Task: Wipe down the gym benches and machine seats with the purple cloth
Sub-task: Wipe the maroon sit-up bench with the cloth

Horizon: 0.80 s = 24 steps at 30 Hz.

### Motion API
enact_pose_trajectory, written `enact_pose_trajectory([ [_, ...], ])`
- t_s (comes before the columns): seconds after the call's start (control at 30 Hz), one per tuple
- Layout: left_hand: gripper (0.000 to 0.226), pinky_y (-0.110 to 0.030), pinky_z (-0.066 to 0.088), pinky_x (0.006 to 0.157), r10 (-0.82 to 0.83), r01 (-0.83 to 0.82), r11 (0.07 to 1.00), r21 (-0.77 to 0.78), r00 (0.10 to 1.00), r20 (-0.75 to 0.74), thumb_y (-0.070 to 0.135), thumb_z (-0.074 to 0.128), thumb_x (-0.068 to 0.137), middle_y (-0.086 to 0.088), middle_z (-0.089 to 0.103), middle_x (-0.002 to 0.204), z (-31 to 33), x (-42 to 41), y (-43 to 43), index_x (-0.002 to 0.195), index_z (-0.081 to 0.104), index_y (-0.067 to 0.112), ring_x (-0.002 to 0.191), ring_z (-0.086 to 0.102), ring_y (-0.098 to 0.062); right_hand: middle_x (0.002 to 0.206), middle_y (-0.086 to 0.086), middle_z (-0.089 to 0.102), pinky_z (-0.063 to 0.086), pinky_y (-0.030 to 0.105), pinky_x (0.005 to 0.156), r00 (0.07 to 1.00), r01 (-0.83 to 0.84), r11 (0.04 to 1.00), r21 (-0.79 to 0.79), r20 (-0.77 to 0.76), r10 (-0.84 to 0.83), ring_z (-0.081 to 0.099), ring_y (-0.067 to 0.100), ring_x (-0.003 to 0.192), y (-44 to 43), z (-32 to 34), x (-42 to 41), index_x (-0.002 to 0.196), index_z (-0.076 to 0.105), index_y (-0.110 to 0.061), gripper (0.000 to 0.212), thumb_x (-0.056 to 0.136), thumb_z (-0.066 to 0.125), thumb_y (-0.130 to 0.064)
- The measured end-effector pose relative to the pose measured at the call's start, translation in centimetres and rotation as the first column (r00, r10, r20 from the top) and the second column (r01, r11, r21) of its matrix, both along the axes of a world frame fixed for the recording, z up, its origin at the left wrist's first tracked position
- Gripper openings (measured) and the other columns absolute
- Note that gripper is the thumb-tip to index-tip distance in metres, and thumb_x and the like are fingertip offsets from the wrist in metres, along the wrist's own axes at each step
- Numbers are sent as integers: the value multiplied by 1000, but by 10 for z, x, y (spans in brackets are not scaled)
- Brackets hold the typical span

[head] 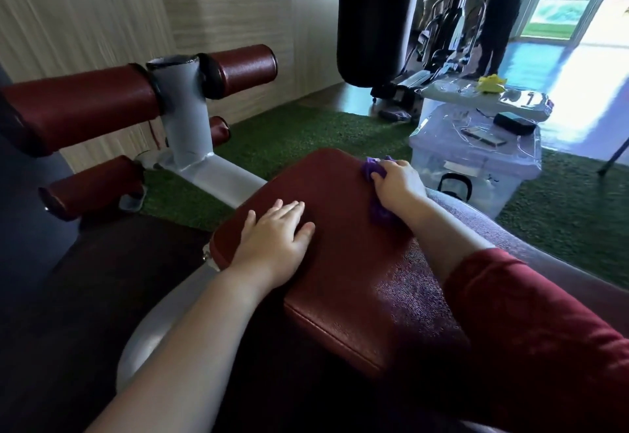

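A dark red padded bench seat on a grey metal frame fills the middle of the view. My left hand lies flat on the pad's left part, fingers straight. My right hand grips the purple cloth near the pad's far right edge, and the cloth is pressed against the pad. Part of the cloth shows beyond the fingers and part beneath the wrist.
Red foam leg rollers on a grey post stand at the left. A clear plastic storage box sits right of the bench on green turf. A black punching bag hangs behind. A person stands at the back.
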<state>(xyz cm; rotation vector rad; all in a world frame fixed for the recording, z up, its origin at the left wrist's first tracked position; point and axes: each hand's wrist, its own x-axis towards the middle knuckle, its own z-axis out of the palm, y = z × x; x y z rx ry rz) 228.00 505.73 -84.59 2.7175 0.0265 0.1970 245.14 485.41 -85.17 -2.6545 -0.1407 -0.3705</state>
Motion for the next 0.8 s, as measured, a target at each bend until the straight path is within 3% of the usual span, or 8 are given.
enact_pose_trajectory([
  [0.3,57,-43,1,118,40,-35,991,131,999,-32,49,33,98,8,28,156,-2,-5,-4,149,30,23,146,14,-11,128,14,54,41,33,97,965,251,968,31,-86,-248,52,32,116,-138,-18,-54,128,57,-25,41,90,54,-38],
  [0.43,55,-45,2,118,65,-53,983,178,996,-64,48,30,99,8,28,156,0,-4,-8,149,31,24,146,15,-12,130,14,51,39,32,98,948,297,955,20,-127,-292,50,33,118,-134,-10,-61,129,55,-24,40,91,52,-37],
  [0.53,54,-47,0,118,91,-81,992,95,990,-105,46,27,100,3,30,155,7,-5,-16,149,31,24,146,16,-14,134,10,52,37,30,102,999,5,1000,18,-49,-4,48,28,123,-87,-3,-94,127,58,-22,39,90,57,-33],
  [0.63,51,-45,-2,119,79,-90,990,-105,991,-106,44,26,102,-1,33,154,16,-14,-25,149,31,25,144,22,-17,132,6,55,38,30,104,931,-363,931,-27,16,364,50,24,122,-30,-8,-162,125,59,-23,38,89,57,-33],
  [0.7,51,-43,2,119,74,-92,976,-198,993,-96,43,27,102,-1,36,153,21,-21,-27,149,32,24,143,24,-20,135,2,52,37,32,106,899,-435,900,-27,37,436,47,22,125,-8,-13,-204,128,55,-26,39,91,54,-37],
  [0.8,53,-43,1,119,62,-80,987,-137,990,-130,45,29,101,-1,34,153,23,-25,-30,149,32,23,143,25,-20,133,0,54,37,30,106,887,-459,888,27,75,456,49,19,123,-23,-15,-214,124,59,-27,36,89,57,-36],
])
